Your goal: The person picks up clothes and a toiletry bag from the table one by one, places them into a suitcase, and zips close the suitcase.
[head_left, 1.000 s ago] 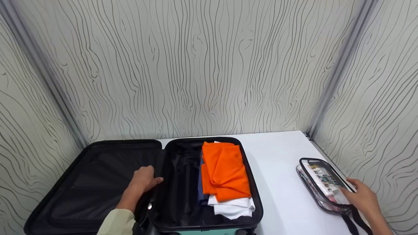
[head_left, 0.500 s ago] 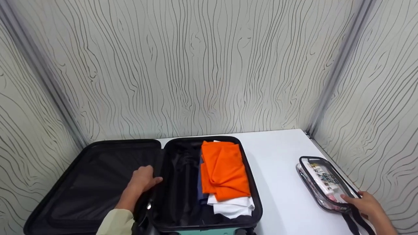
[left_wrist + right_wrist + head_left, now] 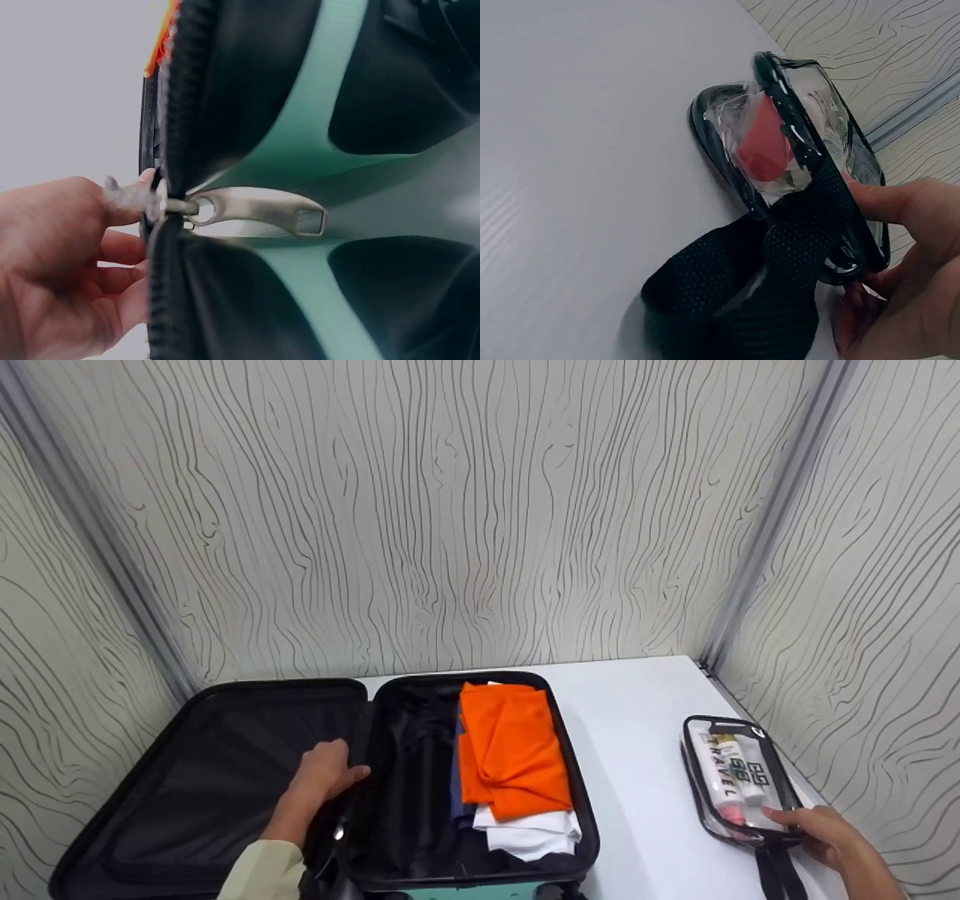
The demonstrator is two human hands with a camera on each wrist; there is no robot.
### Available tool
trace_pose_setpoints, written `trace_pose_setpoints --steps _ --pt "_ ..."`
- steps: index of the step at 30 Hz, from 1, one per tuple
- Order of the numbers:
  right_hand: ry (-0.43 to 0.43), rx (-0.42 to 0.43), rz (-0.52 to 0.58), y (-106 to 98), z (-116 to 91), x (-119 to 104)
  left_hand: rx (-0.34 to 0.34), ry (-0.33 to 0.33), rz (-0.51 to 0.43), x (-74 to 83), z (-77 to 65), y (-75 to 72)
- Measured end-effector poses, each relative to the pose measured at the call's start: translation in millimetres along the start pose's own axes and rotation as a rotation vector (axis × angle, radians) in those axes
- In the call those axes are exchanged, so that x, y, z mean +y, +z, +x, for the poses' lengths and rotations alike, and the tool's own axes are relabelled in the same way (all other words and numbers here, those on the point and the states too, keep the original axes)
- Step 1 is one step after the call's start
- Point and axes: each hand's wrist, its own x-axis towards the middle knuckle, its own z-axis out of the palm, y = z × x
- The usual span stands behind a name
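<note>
At the right of the head view, my right hand [image 3: 829,829] grips a clear toiletry bag [image 3: 739,780] by its near right corner, thumb on top and fingers underneath. The bag has black trim, TRAVEL lettering and bottles inside, one with a pink end. Its black strap [image 3: 727,292] hangs toward me. My left hand [image 3: 326,772] holds the zippered edge between the two halves of an open suitcase [image 3: 480,879]; the left wrist view shows its fingers curled at the zipper edge [image 3: 169,300], beside a metal zipper pull [image 3: 262,210].
Folded orange cloth [image 3: 517,750] lies over white cloth [image 3: 529,836] and dark blue cloth in the suitcase's right half. The black-lined lid half [image 3: 225,787] lies flat at left. Patterned walls [image 3: 465,510] enclose the white table [image 3: 637,780] at the back and sides.
The toiletry bag has turned, its face now more toward me and its near end shifted left. My right hand has moved down onto its near right corner. The left hand stays put.
</note>
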Motion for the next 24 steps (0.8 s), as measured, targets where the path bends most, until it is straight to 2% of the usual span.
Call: trace_pose_setpoints --steps 4,7,10,18,21,24 --pt "-0.043 -0.159 0.332 5 1 -1 0.021 0.017 -0.011 -0.1 0.2 1.1" --pt "-0.099 -0.244 0.468 10 1 1 0.029 0.02 -0.012 -0.3 -0.1 1.1" --pt "-0.14 -0.232 0.471 14 0 2 0.027 0.02 -0.008 -0.2 -0.4 0.7" --pt "-0.263 -0.094 0.356 26 -8 -9 0.027 0.015 -0.001 -0.7 -0.3 1.1" --pt "-0.274 -0.055 0.338 27 -15 -12 0.019 0.012 -0.004 1.0 -1.1 -0.5" --pt "-0.271 -0.051 0.331 28 -21 -14 -0.004 -0.002 -0.005 3.3 -2.0 -3.6"
